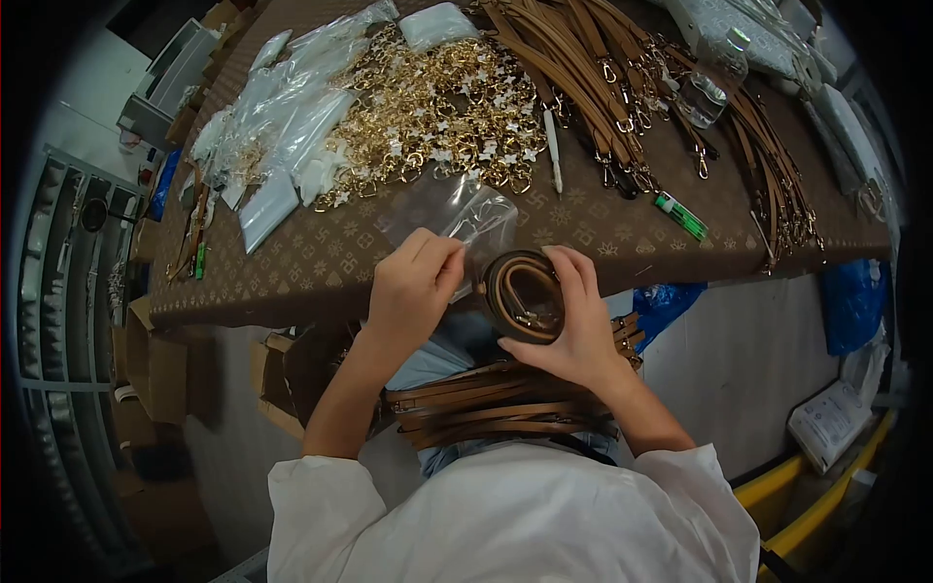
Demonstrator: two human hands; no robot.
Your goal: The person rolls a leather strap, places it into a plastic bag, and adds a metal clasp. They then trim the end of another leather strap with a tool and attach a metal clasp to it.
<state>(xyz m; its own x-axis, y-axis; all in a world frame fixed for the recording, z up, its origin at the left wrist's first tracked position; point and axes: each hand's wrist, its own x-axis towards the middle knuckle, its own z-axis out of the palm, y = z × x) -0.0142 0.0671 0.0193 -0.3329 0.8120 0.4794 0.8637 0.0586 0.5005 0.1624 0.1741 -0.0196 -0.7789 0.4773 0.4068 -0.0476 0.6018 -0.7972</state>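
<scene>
My right hand grips a tan leather strap rolled into a tight coil, held just off the table's near edge. My left hand pinches the mouth of a clear plastic bag that lies on the brown patterned table, right beside the coil. A stack of several more tan straps rests across my lap below both hands.
A heap of gold chains with white charms fills the table's middle. Clear bagged items lie left, loose tan straps with clasps right, plus a plastic bottle, a green marker and a white pen. Cardboard boxes stand below left.
</scene>
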